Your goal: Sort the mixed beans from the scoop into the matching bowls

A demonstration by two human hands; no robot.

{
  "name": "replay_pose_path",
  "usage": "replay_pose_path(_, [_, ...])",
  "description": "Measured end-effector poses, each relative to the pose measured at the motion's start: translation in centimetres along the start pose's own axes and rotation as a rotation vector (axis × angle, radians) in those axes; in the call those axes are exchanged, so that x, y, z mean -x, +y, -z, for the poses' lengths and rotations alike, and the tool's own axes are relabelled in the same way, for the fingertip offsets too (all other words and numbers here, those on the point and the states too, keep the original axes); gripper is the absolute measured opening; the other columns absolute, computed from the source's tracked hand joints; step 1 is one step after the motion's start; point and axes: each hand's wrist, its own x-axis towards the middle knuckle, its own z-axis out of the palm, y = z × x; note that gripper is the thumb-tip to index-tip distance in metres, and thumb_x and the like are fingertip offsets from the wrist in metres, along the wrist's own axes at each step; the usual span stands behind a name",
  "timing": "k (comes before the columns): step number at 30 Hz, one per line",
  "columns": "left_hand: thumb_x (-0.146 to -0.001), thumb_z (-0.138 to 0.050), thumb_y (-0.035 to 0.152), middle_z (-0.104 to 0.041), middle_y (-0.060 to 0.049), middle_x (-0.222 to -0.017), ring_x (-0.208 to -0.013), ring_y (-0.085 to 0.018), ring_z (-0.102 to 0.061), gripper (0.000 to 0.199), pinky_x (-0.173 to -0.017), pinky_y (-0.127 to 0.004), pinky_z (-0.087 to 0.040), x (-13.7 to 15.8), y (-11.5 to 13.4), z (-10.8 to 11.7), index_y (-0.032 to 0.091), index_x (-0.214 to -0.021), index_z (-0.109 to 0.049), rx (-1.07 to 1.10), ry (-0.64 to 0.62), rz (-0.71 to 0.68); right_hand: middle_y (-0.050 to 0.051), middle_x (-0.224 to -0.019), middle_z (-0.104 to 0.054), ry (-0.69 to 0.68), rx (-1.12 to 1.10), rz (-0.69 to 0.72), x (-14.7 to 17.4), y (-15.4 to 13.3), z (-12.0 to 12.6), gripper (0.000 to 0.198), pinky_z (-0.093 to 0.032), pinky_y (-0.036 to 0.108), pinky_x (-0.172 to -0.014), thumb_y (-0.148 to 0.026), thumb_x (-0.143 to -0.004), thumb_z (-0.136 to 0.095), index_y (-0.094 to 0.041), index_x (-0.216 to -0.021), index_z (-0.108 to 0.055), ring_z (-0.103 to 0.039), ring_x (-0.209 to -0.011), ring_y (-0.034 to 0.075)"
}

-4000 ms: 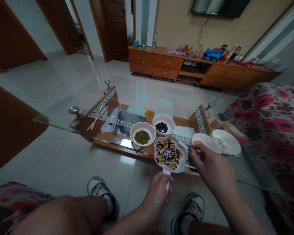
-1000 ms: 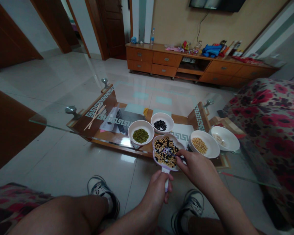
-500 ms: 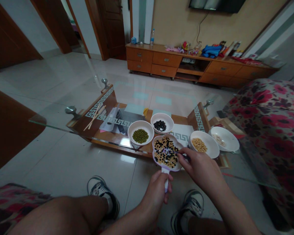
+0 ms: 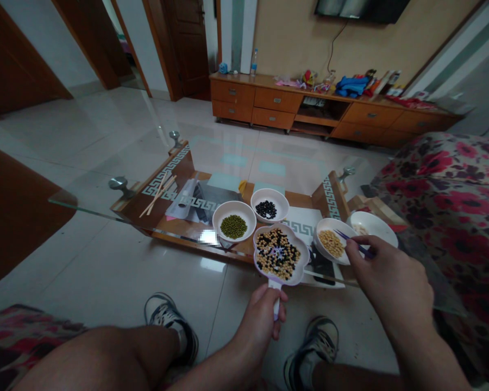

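Observation:
My left hand (image 4: 264, 312) is closed round the handle of a flower-shaped strainer ladle (image 4: 302, 271), pale with a lilac edge. Yellow soybeans and black beans lie mixed in it. Purple tweezers (image 4: 362, 250) are pinched in my right hand (image 4: 391, 282), their tips over the bowl of soybeans (image 4: 352, 250). Whether a bean is between the tips is too small to tell. Left of the ladle stands a white bowl (image 4: 217, 219) of green mung beans. Behind it is a white bowl (image 4: 283, 201) with black beans. A further white bowl (image 4: 387, 236) at the right holds pale pieces, partly hidden by my hand.
The bowls stand on a glass table (image 4: 93, 212) with a wooden shelf below. Chopsticks (image 4: 157, 195) lie at its left. A flowered sofa (image 4: 464, 184) is at the right, and a cabinet (image 4: 232, 98) with clutter stands by the far wall.
My right hand has moved right with the tweezers, from over the strainer ladle to over the soybean bowl. My left hand and the ladle have stayed in place.

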Motion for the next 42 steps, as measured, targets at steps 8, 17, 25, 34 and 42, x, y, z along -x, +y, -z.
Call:
replay_pose_path(8, [-0.071, -0.045, 0.048, -0.046, 0.005, -0.059, -0.04, -0.007, -0.032, 0.033, -0.042, -0.024, -0.022, 0.1, 0.0, 0.0, 0.018, -0.081, -0.053, -0.003, 0.003, 0.006, 0.008, -0.07, -0.069, -0.052, -0.128, 0.084, 0.4, -1.0, -0.6, 0.036, -0.033, 0.029, -0.053, -0.049, -0.086, -0.048, -0.024, -0.096, -0.071, -0.06, -0.057, 0.022])
replay_pose_path(17, [-0.07, -0.044, 0.047, -0.045, 0.005, -0.057, -0.04, -0.007, -0.032, 0.033, -0.041, -0.024, -0.022, 0.0, 0.1, 0.0, 0.018, -0.082, -0.053, -0.006, 0.011, 0.018, 0.005, -0.073, -0.069, -0.26, -0.163, 0.278, 1.5, -2.9, -1.6, 0.026, -0.031, 0.026, -0.053, -0.043, -0.087, -0.047, -0.024, -0.089, -0.064, -0.065, -0.064, 0.02])
replay_pose_path(25, [-0.072, -0.043, 0.047, -0.045, 0.005, -0.059, -0.041, -0.007, -0.032, 0.033, -0.041, -0.023, -0.023, 0.0, 0.0, 0.0, 0.018, -0.083, -0.053, -0.005, 0.012, 0.015, 0.004, -0.079, -0.07, -0.44, -0.125, 0.395, 2.0, -3.5, -1.8, 0.025, -0.027, 0.025, -0.051, -0.043, -0.088, -0.047, -0.023, -0.086, -0.062, -0.064, -0.068, 0.019])
replay_pose_path(34, [-0.07, -0.043, 0.046, -0.045, 0.005, -0.058, -0.041, -0.007, -0.032, 0.033, -0.041, -0.023, -0.024, 0.0, 0.2, -0.1, 0.017, -0.082, -0.052, -0.013, 0.014, 0.012, 0.005, -0.076, -0.068, -0.514, -0.181, 0.495, 2.3, -3.5, -2.3, 0.021, -0.029, 0.024, -0.053, -0.039, -0.084, -0.052, -0.022, -0.081, -0.063, -0.061, -0.064, 0.016])
replay_pose_path(42, [-0.07, -0.042, 0.046, -0.046, 0.005, -0.057, -0.04, -0.007, -0.033, 0.032, -0.041, -0.023, -0.024, 0.0, 0.1, -0.1, 0.018, -0.082, -0.052, -0.013, 0.013, 0.006, 0.003, -0.072, -0.068, -0.505, -0.241, 0.549, 2.7, -3.7, -3.2, 0.018, -0.028, 0.025, -0.054, -0.036, -0.083, -0.054, -0.022, -0.079, -0.063, -0.062, -0.064, 0.016])
